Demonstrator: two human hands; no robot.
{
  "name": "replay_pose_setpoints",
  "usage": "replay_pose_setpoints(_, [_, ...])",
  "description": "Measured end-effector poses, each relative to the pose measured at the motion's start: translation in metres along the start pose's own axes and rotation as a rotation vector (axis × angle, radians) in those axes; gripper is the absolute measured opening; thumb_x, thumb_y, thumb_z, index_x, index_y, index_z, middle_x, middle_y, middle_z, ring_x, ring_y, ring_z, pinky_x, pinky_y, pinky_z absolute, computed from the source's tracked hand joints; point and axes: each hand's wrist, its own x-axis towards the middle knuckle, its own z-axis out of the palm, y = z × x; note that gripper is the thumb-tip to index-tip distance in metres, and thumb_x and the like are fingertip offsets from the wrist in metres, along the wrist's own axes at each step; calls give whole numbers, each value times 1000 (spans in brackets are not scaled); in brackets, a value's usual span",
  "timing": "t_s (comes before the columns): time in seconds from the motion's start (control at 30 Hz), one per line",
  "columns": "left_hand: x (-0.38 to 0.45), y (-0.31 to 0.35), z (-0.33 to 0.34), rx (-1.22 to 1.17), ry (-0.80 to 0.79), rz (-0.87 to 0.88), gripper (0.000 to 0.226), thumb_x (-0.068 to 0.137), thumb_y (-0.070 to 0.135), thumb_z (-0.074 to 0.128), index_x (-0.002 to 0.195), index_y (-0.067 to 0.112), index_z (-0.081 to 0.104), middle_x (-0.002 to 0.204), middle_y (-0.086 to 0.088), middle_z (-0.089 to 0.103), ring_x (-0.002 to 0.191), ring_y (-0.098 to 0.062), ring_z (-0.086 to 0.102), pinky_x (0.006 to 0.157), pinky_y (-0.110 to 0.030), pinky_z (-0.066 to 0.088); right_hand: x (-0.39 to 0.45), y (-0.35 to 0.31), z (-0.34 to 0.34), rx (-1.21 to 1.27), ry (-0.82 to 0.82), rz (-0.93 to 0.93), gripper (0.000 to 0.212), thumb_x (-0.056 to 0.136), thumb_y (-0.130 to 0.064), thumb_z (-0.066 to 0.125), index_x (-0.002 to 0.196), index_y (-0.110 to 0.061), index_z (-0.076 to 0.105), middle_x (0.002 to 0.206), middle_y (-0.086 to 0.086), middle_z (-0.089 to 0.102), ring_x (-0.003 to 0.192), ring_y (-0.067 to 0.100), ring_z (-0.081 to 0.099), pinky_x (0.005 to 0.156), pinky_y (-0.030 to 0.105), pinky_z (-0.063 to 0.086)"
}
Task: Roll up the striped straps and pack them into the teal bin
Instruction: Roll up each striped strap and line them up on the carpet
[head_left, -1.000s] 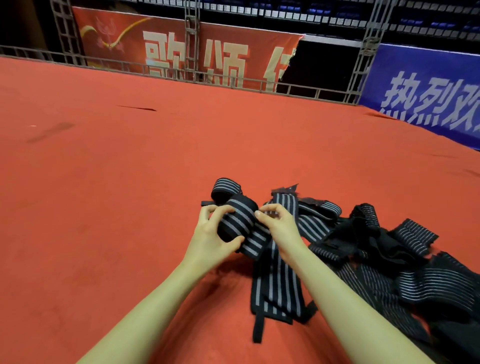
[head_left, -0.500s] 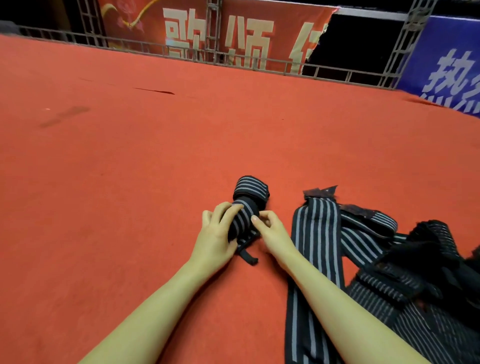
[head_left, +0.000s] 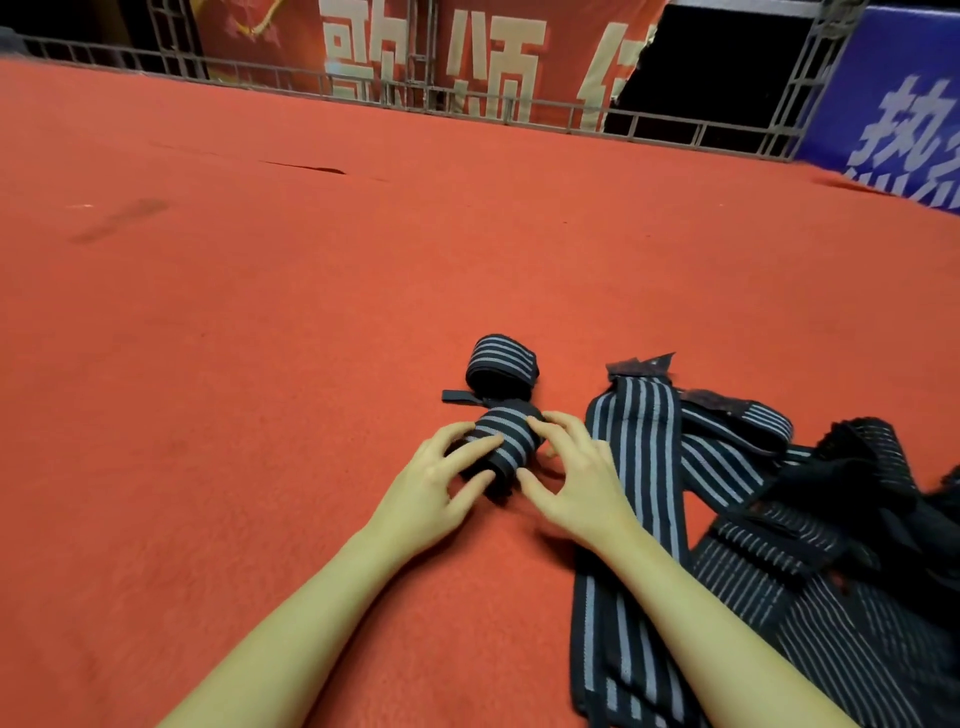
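A rolled black strap with grey stripes (head_left: 508, 438) lies on the red carpet (head_left: 260, 364). My left hand (head_left: 434, 493) grips its left side, fingers on top and thumb underneath. My right hand (head_left: 582, 480) is at the roll's right end with fingers spread, the tips just touching it. A second rolled strap (head_left: 501, 364) lies just beyond, a short black tab sticking out to its left. An unrolled striped strap (head_left: 636, 478) lies flat to the right of my right hand. The teal bin is not in view.
A loose pile of more black striped straps (head_left: 831, 530) covers the carpet at the right. A metal railing (head_left: 467, 106) borders the far edge, with a red banner (head_left: 441, 52) and a blue banner (head_left: 893, 104) behind it.
The roll was finished above the flat strap, then carried left and lowered onto the carpet beside the first roll. My right hand's fingers have spread apart.
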Motion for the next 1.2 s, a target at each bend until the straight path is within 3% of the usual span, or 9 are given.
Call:
replay_pose_setpoints(0.1, [0, 5, 0, -22, 65, -22, 45, 89, 41, 48, 127, 20, 59, 127, 0, 53, 114, -17, 51, 101, -28, 38, -3, -3, -3, 31, 54, 12, 64, 75, -66, 50, 120, -22, 58, 131, -10, 48, 104, 17, 57, 93, 24, 25])
replay_pose_setpoints(0.2, [-1, 7, 2, -32, 69, -123, 44, 88, 41, 56, 128, 24, 56, 138, -5, 45, 130, -17, 42, 106, -25, 32, -6, -5, -5, -101, 107, -6, 68, 72, -72, 49, 114, -21, 63, 128, -7, 56, 113, 11, 54, 91, 25, 21])
replay_pose_setpoints(0.27, [0, 8, 4, -6, 35, -111, 48, 87, 46, 50, 129, 25, 55, 139, -7, 46, 132, -17, 41, 107, -31, 34, -5, -7, -4, -178, 171, -30, 66, 72, -72, 51, 110, -20, 66, 120, -1, 60, 107, 17, 58, 89, 28, 24])
replay_pose_setpoints(0.33, [3, 8, 5, -1, 36, -70, 48, 88, 47, 42, 128, 24, 57, 135, -5, 51, 127, -17, 48, 104, -38, 41, -6, -8, -2, -161, 144, -29, 65, 76, -67, 50, 121, -21, 63, 117, 0, 58, 102, 23, 59, 90, 29, 28])
replay_pose_setpoints(0.43, [2, 5, 11, 10, 56, -12, 36, 92, 39, 44, 125, 30, 55, 128, -7, 56, 117, -22, 56, 93, -45, 49, -12, -1, 4, -86, 29, -1, 65, 82, -62, 42, 136, -26, 53, 135, 3, 53, 114, 27, 54, 98, 28, 27])
replay_pose_setpoints(0.63, [6, 1, 15, 37, 93, -56, 38, 92, 36, 45, 121, 22, 65, 126, -15, 58, 109, -32, 60, 91, -49, 50, 0, 6, 16, -8, -52, 37, 54, 92, -38, 60, 142, -34, 40, 152, -1, 37, 131, 21, 42, 101, 19, 13])
replay_pose_setpoints(0.87, [33, -23, 6, 232, 69, -72, 37, 89, 32, 47, 113, 18, 70, 123, -23, 60, 95, -40, 65, 82, -53, 52, 30, -1, 30, -157, -29, 47, 53, 96, -45, 50, 146, -39, 32, 155, -6, 31, 132, 7, 41, 93, 22, 11])
replay_pose_setpoints(1.07, [30, -25, 5, 379, 40, -97, 43, 87, 40, 44, 119, 23, 67, 133, -17, 55, 114, -41, 57, 93, -63, 43, 34, 1, 37, -225, -82, 57, 58, 96, -51, 44, 149, -41, 23, 153, -10, 34, 133, 11, 39, 98, 29, 16])
replay_pose_setpoints(1.2, [24, -9, 5, 407, 0, -51, 48, 87, 40, 43, 124, 16, 63, 136, -16, 53, 123, -38, 51, 101, -57, 36, 16, 2, 24, -254, -111, 33, 59, 98, -43, 45, 151, -33, 21, 149, -11, 37, 129, 12, 40, 101, 30, 19])
